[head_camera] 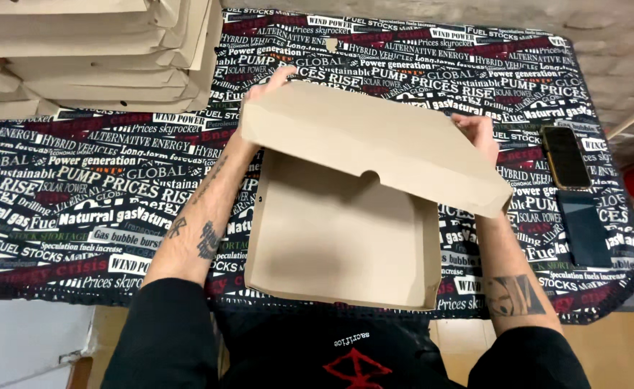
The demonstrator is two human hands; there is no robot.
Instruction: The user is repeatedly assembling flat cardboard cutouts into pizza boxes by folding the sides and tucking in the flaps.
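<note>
We see the flat brown cardboard box (338, 245) on the near-middle tabletop (100, 194), lid (374, 144) tilted half-open over the tray. Left hand (263, 90) grips the lid's far-left corner, right hand (479, 133) its far-right corner, fingers curled. Lid's long axis runs left-right between them.

A cardboard box (342, 241) is sitting at the centre of the table (79, 187), its lid (374, 144) tilting over its twelve o'clock side. A stack of flat boxes (93, 50) is lying at ten o'clock, and two phones (566, 156) are lying at three o'clock, one nearer than the other.
</note>
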